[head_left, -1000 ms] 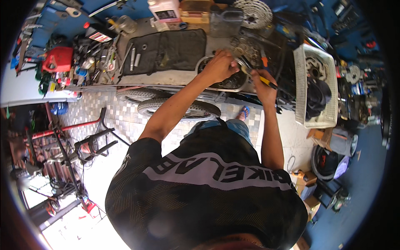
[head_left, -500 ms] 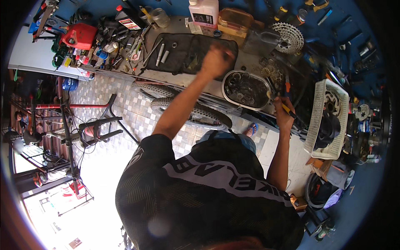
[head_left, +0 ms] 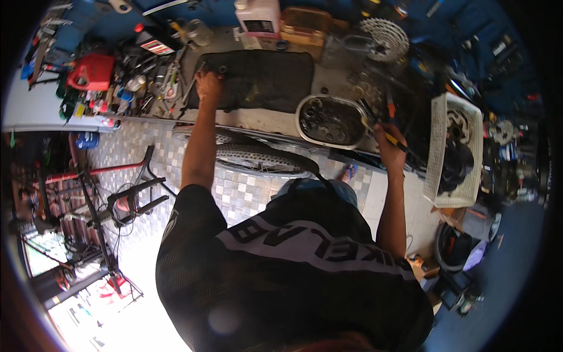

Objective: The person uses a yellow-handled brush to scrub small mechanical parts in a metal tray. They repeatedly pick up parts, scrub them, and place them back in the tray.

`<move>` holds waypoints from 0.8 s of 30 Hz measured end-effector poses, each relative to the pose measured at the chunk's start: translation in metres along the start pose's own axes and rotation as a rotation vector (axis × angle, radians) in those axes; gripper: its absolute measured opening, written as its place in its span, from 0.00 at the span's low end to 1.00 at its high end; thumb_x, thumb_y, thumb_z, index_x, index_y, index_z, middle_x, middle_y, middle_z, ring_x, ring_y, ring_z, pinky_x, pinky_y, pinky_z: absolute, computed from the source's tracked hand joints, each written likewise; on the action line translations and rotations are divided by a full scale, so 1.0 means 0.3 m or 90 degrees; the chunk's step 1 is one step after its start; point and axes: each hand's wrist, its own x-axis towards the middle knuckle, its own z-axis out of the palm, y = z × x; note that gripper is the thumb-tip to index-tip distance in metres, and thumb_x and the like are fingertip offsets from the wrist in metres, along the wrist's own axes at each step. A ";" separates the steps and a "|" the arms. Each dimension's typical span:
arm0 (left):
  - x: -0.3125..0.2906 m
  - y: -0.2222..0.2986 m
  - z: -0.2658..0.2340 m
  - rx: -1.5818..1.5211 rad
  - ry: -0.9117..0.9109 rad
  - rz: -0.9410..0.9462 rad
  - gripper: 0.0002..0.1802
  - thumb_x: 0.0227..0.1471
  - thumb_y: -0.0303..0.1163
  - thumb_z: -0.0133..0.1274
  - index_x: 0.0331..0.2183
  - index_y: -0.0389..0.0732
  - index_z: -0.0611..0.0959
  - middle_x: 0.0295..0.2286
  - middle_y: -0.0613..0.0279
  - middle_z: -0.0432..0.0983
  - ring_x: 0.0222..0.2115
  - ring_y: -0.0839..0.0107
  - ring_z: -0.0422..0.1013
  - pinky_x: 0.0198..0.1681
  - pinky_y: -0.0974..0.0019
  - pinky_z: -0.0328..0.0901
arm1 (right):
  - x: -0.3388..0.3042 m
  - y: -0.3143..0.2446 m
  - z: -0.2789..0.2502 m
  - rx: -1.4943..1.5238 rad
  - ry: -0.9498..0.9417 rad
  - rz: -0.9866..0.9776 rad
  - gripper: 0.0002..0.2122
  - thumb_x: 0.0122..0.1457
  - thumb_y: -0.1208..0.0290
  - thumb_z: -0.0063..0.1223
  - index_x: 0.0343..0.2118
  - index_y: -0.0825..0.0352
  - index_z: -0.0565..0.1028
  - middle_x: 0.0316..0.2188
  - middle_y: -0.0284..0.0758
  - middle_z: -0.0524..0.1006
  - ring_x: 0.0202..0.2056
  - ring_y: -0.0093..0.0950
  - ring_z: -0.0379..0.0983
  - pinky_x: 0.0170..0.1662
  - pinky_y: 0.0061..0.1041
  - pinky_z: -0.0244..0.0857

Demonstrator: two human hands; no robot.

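Note:
My left hand (head_left: 209, 87) reaches over the left end of a dark cloth mat (head_left: 275, 67) on the workbench. Its fingers are blurred and cover the spot where two silver metal tubes lay, so I cannot make out a grip. A small metal ring (head_left: 223, 69) lies on the mat beside it. My right hand (head_left: 392, 144) is closed around a brush with a black and yellow handle (head_left: 399, 144). The brush's tip points at the right rim of an oval metal basin (head_left: 301, 128), which holds dark liquid and several ring-shaped parts (head_left: 322, 119).
A white plastic basket (head_left: 434, 149) with dark parts stands at the right. Behind the mat are a pink-liquid jug (head_left: 258, 17), an amber box (head_left: 305, 26) and a large cassette sprocket (head_left: 384, 40). Loose tools and a red can (head_left: 91, 71) crowd the left. Bicycle wheels (head_left: 258, 158) sit below the bench edge.
My left hand has swung left, from the mat's right part to its left end over the tubes. My right hand still holds the brush by the basin. The view has shifted slightly.

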 end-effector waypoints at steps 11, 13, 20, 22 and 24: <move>-0.281 0.691 -0.261 -0.517 -0.259 0.388 0.13 0.56 0.37 0.66 0.41 0.41 0.90 0.39 0.51 0.85 0.43 0.51 0.81 0.51 0.54 0.74 | 0.023 -0.136 -0.019 0.044 -0.017 0.045 0.13 0.65 0.61 0.66 0.42 0.67 0.85 0.33 0.39 0.86 0.37 0.26 0.82 0.44 0.27 0.74; -0.416 0.834 -0.281 -0.352 -0.254 0.530 0.15 0.55 0.37 0.67 0.43 0.40 0.89 0.44 0.53 0.82 0.50 0.53 0.77 0.55 0.54 0.72 | 0.020 -0.163 -0.019 0.028 -0.022 0.021 0.12 0.65 0.62 0.66 0.42 0.67 0.85 0.33 0.39 0.86 0.37 0.26 0.83 0.44 0.27 0.74; -0.526 0.936 -0.146 -0.211 -0.207 0.611 0.15 0.53 0.36 0.69 0.43 0.44 0.91 0.50 0.52 0.78 0.58 0.53 0.68 0.63 0.51 0.65 | -0.020 -0.131 0.001 0.021 -0.071 -0.088 0.13 0.62 0.61 0.68 0.41 0.65 0.85 0.34 0.39 0.87 0.40 0.29 0.84 0.46 0.30 0.74; -0.513 0.929 -0.120 -0.235 -0.190 0.623 0.16 0.53 0.35 0.69 0.45 0.44 0.90 0.46 0.52 0.80 0.53 0.52 0.72 0.58 0.51 0.69 | -0.023 -0.115 0.015 -0.022 -0.108 -0.092 0.14 0.61 0.59 0.68 0.40 0.65 0.84 0.34 0.40 0.86 0.41 0.39 0.84 0.47 0.36 0.75; -0.513 0.931 -0.115 -0.312 -0.234 0.559 0.16 0.55 0.34 0.68 0.46 0.43 0.89 0.42 0.53 0.82 0.46 0.54 0.77 0.51 0.52 0.72 | -0.023 -0.105 0.021 -0.101 -0.142 -0.125 0.14 0.61 0.59 0.68 0.40 0.64 0.84 0.35 0.41 0.86 0.41 0.43 0.84 0.47 0.39 0.75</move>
